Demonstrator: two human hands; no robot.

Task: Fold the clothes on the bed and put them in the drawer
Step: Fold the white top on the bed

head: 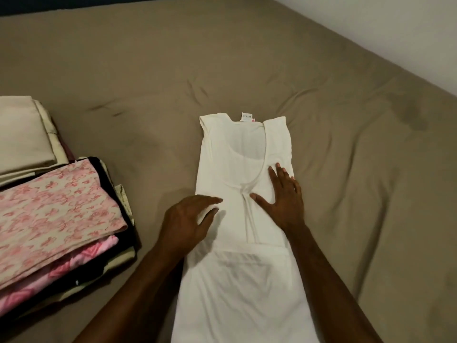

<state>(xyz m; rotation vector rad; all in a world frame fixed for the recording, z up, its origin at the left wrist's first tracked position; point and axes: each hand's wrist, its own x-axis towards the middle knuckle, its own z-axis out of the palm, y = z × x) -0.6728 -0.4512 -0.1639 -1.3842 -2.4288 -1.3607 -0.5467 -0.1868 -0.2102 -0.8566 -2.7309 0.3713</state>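
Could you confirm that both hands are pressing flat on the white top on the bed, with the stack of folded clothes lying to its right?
Not quite: the head view shows the stack of folded clothes to the left of the white top, not its right. Both hands, left hand and right hand, do press flat on it.

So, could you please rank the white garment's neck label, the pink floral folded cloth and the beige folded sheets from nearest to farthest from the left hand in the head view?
From the left hand:
1. Pink floral folded cloth: just to its left, topping the stack.
2. Neck label: ahead and slightly right, at the white garment's collar.
3. Beige folded sheets: far left, behind the stack.
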